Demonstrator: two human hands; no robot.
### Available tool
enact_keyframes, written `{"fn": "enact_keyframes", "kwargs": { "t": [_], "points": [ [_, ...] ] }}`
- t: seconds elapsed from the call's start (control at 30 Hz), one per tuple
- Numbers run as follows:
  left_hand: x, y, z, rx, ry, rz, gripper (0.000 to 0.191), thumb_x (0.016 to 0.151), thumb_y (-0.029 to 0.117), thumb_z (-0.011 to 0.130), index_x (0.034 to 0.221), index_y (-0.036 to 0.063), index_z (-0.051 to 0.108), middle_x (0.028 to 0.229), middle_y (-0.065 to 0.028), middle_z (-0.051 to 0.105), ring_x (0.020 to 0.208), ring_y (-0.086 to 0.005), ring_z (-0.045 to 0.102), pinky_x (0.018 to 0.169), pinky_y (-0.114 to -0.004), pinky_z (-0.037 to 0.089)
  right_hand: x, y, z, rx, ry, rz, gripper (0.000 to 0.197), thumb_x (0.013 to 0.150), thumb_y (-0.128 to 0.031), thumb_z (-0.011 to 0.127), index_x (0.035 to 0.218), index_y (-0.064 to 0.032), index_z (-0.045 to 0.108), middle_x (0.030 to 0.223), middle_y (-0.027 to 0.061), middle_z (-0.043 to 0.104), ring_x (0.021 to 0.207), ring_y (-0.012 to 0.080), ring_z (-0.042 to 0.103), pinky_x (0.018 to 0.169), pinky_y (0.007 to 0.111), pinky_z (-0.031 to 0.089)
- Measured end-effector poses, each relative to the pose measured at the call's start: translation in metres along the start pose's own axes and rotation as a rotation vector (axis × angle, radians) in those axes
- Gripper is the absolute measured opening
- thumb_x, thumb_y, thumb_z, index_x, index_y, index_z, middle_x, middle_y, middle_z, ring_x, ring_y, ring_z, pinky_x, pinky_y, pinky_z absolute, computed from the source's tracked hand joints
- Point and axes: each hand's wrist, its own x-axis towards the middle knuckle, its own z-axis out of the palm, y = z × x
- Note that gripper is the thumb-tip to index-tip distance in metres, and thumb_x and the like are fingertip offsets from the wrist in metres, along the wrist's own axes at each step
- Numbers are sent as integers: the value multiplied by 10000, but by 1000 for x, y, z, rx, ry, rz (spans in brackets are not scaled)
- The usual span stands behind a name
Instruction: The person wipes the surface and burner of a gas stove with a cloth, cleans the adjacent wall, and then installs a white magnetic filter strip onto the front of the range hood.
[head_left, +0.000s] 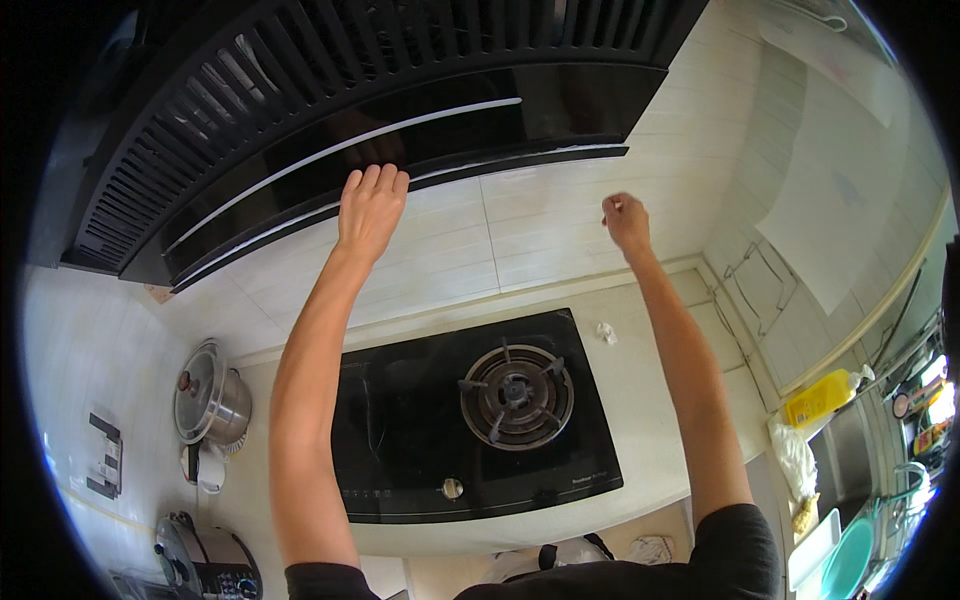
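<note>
My left hand (373, 206) is raised to the lower edge of a black range hood (585, 105). Its fingers lie close together over the hood's bottom strip; the thumb is hidden, so a grip on the edge cannot be made out. My right hand (627, 219) is raised to the right of the hood, before the tiled wall (442, 232). Its fingers are curled, and whether something small is inside is unclear. Below both arms lies a black glass gas cooktop (420, 465) with a round burner (516, 394) and a control knob (452, 489). My left forearm covers the cooktop's left side.
A lidded steel pot (225, 405) and an electric cooker (217, 559) stand at the left. A crumpled white scrap (607, 333) lies on the countertop (637, 390). At the right are a yellow bottle (821, 397), a sink (844, 457) and a teal basin (847, 559).
</note>
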Motion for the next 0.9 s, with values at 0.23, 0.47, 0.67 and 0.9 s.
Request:
{"fn": "enact_keyframes", "kwargs": {
  "t": [0.23, 0.47, 0.67, 0.9],
  "points": [
    [2, -1, 0, -64, 22, 9, 114, 620, 30, 600, 720, 70, 561, 702, -41, 495, 707, -177, 489, 676, -295, 372, 50, -42, -18, -117, -98, 59, 185, 778, -222, 535, 839, -78, 635, 869, 172, 645, 835, 352, 611, 742, 409, 483],
    [8, 3, -6, -62, 9, 11, 113, 622, 33, 602, 720, 70, 561, 703, -41, 496, 708, -178, 490, 660, -293, 364, 56, -32, -29, -37, -162, 176, 175, 771, -185, 532, 784, -36, 623, 833, 166, 651, 823, 314, 624, 746, 365, 484],
    [3, 17, -9, 41, -87, -35, 147, 677, 59, 592, 816, 67, 546, 793, -55, 502, 730, -191, 540, 626, -304, 436, 57, -31, -38, 720, -95, 473, 193, 832, -161, 493, 919, -12, 580, 693, 97, 570, 533, 154, 494, 470, 304, 406],
    [22, 30, -5, 97, -29, 65, 211, 617, 32, 615, 798, 67, 512, 781, -42, 476, 567, -123, 552, 435, -223, 477, 36, -77, -43, 836, -82, 519, 388, 885, -396, 451, 748, -36, 497, 545, -37, 332, 422, 71, 239, 380, 230, 174]
  ]
}}
